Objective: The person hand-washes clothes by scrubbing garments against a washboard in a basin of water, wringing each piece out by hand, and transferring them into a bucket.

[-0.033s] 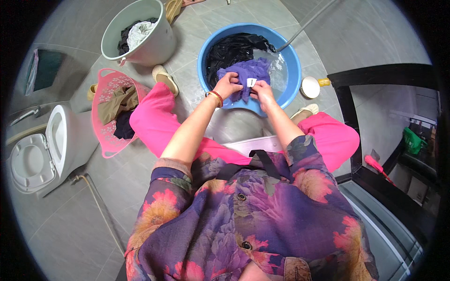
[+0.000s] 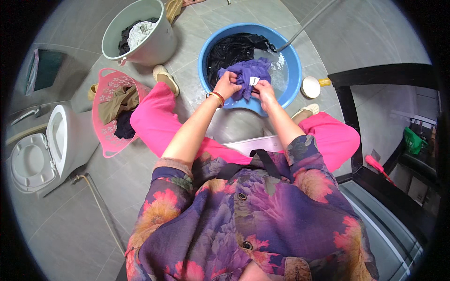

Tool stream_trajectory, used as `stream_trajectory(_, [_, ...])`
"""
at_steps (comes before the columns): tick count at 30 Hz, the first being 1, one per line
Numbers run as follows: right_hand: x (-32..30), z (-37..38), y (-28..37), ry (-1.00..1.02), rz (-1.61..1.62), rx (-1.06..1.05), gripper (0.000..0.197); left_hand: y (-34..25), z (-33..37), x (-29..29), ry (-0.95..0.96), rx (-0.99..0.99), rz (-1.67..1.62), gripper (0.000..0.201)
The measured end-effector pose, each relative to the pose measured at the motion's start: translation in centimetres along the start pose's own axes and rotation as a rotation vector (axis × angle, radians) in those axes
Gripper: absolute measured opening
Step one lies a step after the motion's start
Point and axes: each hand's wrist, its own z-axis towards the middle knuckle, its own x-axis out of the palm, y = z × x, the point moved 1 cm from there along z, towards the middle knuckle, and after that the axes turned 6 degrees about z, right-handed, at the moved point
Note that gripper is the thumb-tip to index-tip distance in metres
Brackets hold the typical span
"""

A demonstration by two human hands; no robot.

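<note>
A purple garment (image 2: 244,77) lies bunched over the near side of a round blue basin (image 2: 296,70), partly above the water. My left hand (image 2: 227,85) pinches a fold on its left side. On the right, my right hand (image 2: 265,92) grips the cloth beside a small white label (image 2: 254,81) that stands up from the fabric. Behind it, dark wet clothing (image 2: 234,49) fills the basin's left and far part. The cloth and bent fingers hide some of my fingertips.
A grey hose (image 2: 304,27) runs into the basin. Right of it sits a white dipper (image 2: 311,87) with a yellow handle. At left stand a pale bucket (image 2: 161,44) of clothes, a pink laundry basket (image 2: 99,105) and a toilet (image 2: 33,161). A black door frame (image 2: 382,75) borders the right.
The white label has turned and shifted slightly to the right with the cloth around it. Both hands keep their hold on the purple garment.
</note>
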Motion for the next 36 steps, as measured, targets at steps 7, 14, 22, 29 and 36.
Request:
stream_trajectory(7, [1.4,-1.8,2.7,0.049,0.247,0.099,0.009,0.8,-1.0,2.6,-0.177,0.253,0.514,0.025])
stream_trajectory(14, [-1.6,-0.6,4.5,-0.006,-0.113,-0.151,0.008,-0.8,1.8,0.0,0.086,0.008,-0.067,0.015])
stream_trajectory(22, [2.4,-3.5,4.7,0.004,-0.710,-0.631,0.033,-5.3,2.8,0.7,0.159,0.100,-0.057,0.017])
stream_trajectory(29, [0.7,-2.8,8.7,0.017,0.200,-0.192,0.021,-6.3,3.2,-0.1,0.064,0.291,-0.088,0.014])
stream_trajectory(36, [1.7,-5.2,11.3,0.081,0.044,-0.359,0.018,-1.7,1.6,3.5,-0.119,0.090,0.269,0.055])
